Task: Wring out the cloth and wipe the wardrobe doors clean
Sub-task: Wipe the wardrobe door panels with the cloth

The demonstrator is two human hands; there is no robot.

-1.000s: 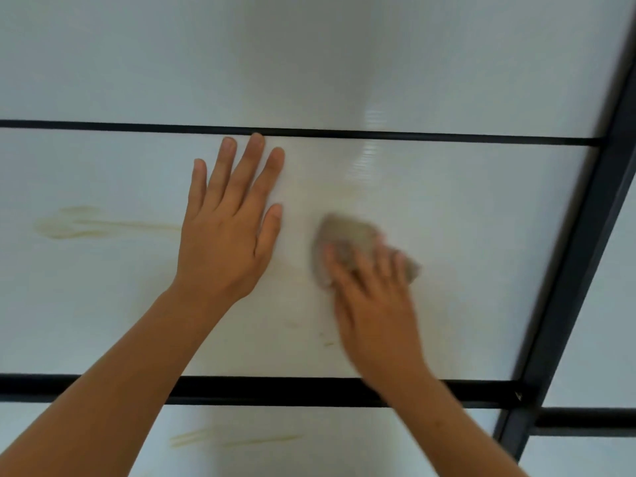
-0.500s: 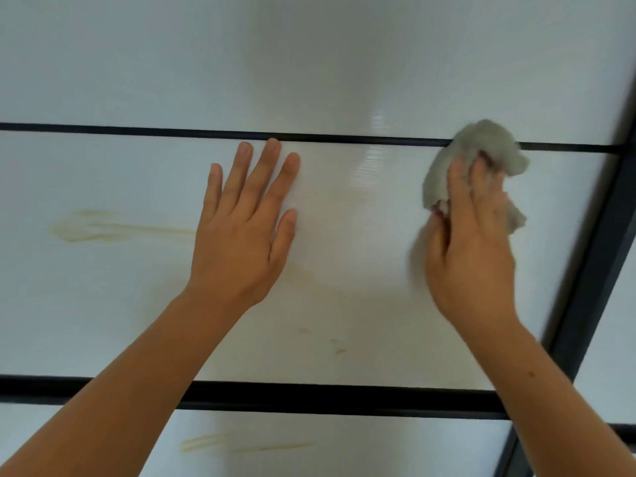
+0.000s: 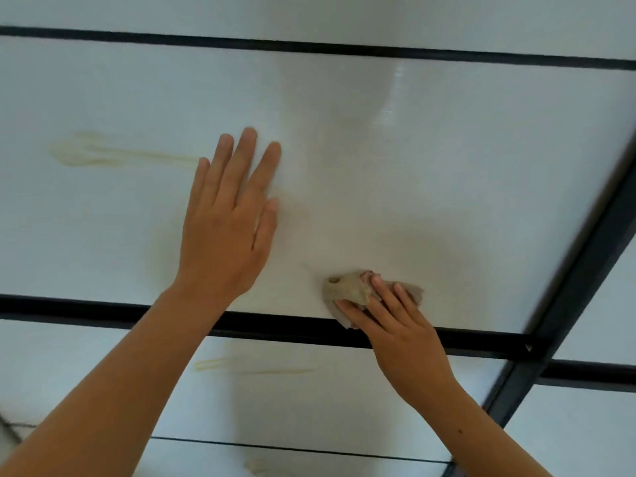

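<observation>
A white wardrobe door panel (image 3: 430, 173) fills the view, crossed by black frame bars. My left hand (image 3: 230, 222) lies flat on the panel with straight fingers, just left of the middle. My right hand (image 3: 389, 311) presses a crumpled grey-beige cloth (image 3: 347, 290) against the panel's lower part, just above the lower black bar (image 3: 103, 309), its fingers curled over the cloth. A yellowish smear (image 3: 103, 156) runs across the panel to the left of my left hand.
A second yellowish streak (image 3: 251, 368) marks the panel below the lower bar, and a small smear (image 3: 256, 466) shows at the bottom edge. A dark vertical frame post (image 3: 578, 287) slants along the right side, with another white panel (image 3: 605, 332) beyond it.
My right hand has swept the cloth from the upper right of the panel down to near the lower bar. The view has shifted downward. My left hand has stayed flat on the panel.
</observation>
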